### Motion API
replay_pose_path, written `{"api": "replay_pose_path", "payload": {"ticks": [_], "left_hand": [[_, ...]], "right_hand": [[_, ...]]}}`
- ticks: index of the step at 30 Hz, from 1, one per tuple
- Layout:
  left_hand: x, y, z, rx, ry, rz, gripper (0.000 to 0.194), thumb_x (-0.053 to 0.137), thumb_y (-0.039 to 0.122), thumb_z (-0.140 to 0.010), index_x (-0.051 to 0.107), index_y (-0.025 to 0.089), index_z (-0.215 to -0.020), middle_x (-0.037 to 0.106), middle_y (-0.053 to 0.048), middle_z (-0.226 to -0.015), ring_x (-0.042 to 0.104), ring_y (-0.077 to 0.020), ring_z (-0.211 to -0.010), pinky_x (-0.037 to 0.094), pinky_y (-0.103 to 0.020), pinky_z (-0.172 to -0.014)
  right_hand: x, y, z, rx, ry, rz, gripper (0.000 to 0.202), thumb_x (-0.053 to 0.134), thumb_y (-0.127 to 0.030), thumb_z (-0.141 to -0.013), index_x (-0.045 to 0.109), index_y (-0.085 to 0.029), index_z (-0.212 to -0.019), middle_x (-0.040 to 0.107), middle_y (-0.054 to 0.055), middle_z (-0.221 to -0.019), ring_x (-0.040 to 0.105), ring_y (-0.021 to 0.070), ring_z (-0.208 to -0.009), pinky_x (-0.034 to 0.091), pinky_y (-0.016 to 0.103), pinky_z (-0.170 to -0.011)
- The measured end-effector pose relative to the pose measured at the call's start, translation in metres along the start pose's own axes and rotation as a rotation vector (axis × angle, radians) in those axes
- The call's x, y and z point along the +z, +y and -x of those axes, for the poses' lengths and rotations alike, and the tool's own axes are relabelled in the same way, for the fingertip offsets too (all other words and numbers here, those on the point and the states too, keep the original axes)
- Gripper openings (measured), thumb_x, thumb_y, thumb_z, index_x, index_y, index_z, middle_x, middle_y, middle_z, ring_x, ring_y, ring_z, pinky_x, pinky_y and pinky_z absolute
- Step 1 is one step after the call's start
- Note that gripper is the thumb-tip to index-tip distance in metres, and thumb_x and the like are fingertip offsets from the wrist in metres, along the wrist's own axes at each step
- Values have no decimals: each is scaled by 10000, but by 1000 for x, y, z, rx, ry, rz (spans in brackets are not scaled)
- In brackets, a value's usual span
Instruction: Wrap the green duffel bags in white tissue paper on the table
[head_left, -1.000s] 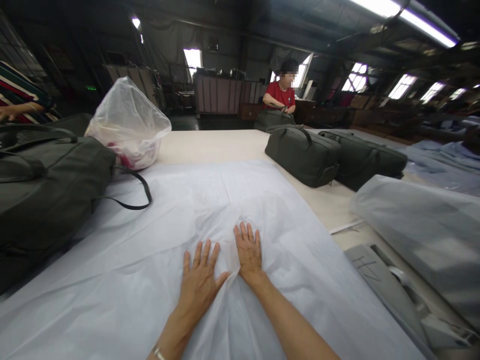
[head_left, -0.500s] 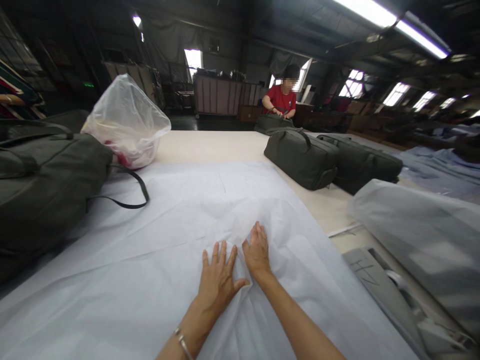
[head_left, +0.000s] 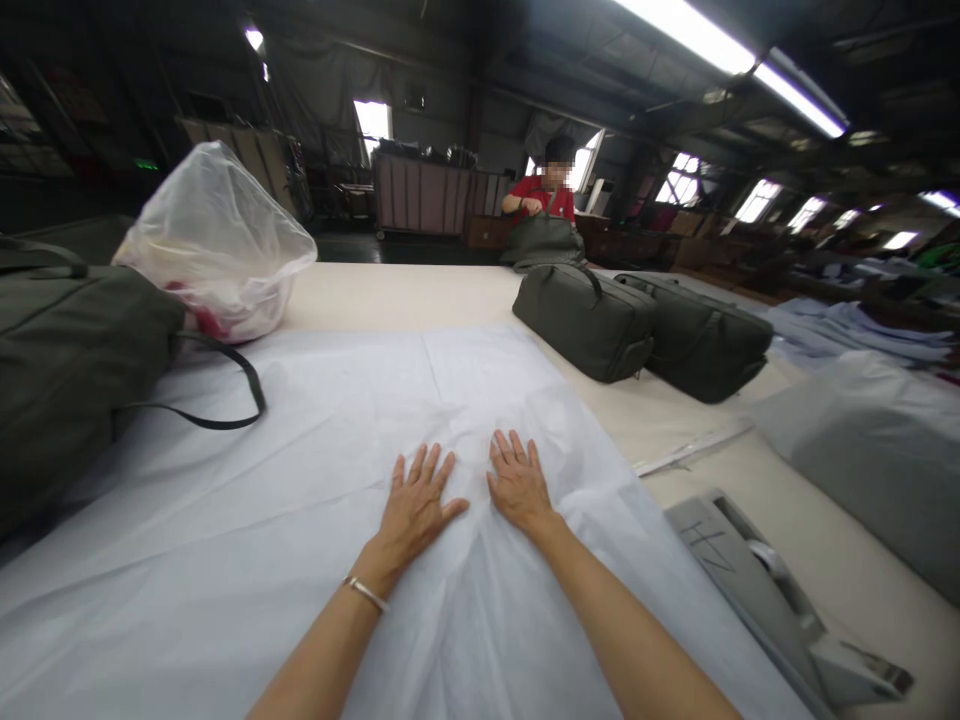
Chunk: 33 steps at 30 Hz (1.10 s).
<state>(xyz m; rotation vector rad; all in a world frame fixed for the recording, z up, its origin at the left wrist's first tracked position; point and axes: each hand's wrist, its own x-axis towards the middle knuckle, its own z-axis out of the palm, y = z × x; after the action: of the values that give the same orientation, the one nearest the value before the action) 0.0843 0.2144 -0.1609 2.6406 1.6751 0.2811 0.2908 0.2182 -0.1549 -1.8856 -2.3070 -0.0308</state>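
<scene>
evidently, the left hand (head_left: 416,510) and right hand (head_left: 521,492) rest palm-down, fingers spread, pinching nothing visible, on the wrinkled white sheet (head_left: 450,600) over the cream tabletop (head_left: 405,292); it looks light, limp, tearable, probably best taken by its far right corner, near the dark green duffel bag (head_left: 577,325).

One left hand (head_left: 416,505) and one right hand (head_left: 520,482) make two, with one bracelet (head_left: 366,594), one white sheet (head_left: 247,560) and one table (head_left: 412,295). Dark green bags (head_left: 574,325) clearly number four: one at the left, two at the right, one by the single co-worker (head_left: 564,205). There is one clear plastic bag (head_left: 225,230), one translucent bundle (head_left: 892,460) and one grey device (head_left: 705,540).
</scene>
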Motion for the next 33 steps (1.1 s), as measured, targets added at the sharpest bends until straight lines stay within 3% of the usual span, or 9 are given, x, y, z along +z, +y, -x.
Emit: {"api": "replay_pose_path", "payload": {"ticks": [3, 6, 16, 20, 28, 33], "left_hand": [[9, 0, 2, -54, 10, -1, 700, 501, 576, -890, 347, 244, -1487, 308, -112, -1565, 235, -342, -1453, 185, -634, -1147], [7, 0, 2, -64, 26, -1, 716, 497, 585, -890, 335, 233, -1492, 307, -121, -1563, 239, -346, -1451, 190, -639, -1144], [5, -1, 5, -62, 72, 4, 690, 489, 576, -900, 331, 266, -1495, 320, -115, -1558, 246, -351, -1448, 211, -625, -1145], [2, 1, 4, -58, 70, 27, 688, 501, 594, -889, 340, 300, -1490, 338, -109, -1552, 255, -363, -1443, 213, -633, -1139], [3, 1, 6, -45, 80, 21, 673, 563, 599, -849, 402, 350, -1454, 354, -126, -1543, 266, -377, -1436, 197, -644, -1133], [6, 0, 6, -35, 95, 21, 716, 577, 626, -825, 402, 338, -1456, 357, -129, -1542, 263, -382, -1435, 185, -649, -1136]], "right_hand": [[7, -12, 1, 177, 38, -3, 552, 422, -317, -949, 373, -191, -1484, 265, 71, -1587, 160, 299, -1476, 68, 553, -1183], [9, -18, 3, 235, 35, -24, 554, 405, -307, -948, 366, -200, -1490, 259, 63, -1588, 168, 303, -1474, 67, 561, -1180], [-2, -22, 16, 82, -40, -69, 605, 412, -159, -846, 434, -127, -1451, 244, 77, -1586, 140, 291, -1483, 47, 533, -1194], [-4, -32, 24, 108, -61, -102, 639, 435, -155, -814, 433, -127, -1452, 246, 73, -1584, 139, 300, -1483, 42, 541, -1192], [2, -35, 25, 153, -16, -134, 545, 423, -219, -886, 475, -135, -1422, 301, 80, -1567, 186, 278, -1474, 89, 513, -1196], [-11, -26, 14, 305, 85, -238, 494, 331, -240, -956, 472, -140, -1418, 407, 105, -1515, 280, 244, -1445, 193, 482, -1180]]}}
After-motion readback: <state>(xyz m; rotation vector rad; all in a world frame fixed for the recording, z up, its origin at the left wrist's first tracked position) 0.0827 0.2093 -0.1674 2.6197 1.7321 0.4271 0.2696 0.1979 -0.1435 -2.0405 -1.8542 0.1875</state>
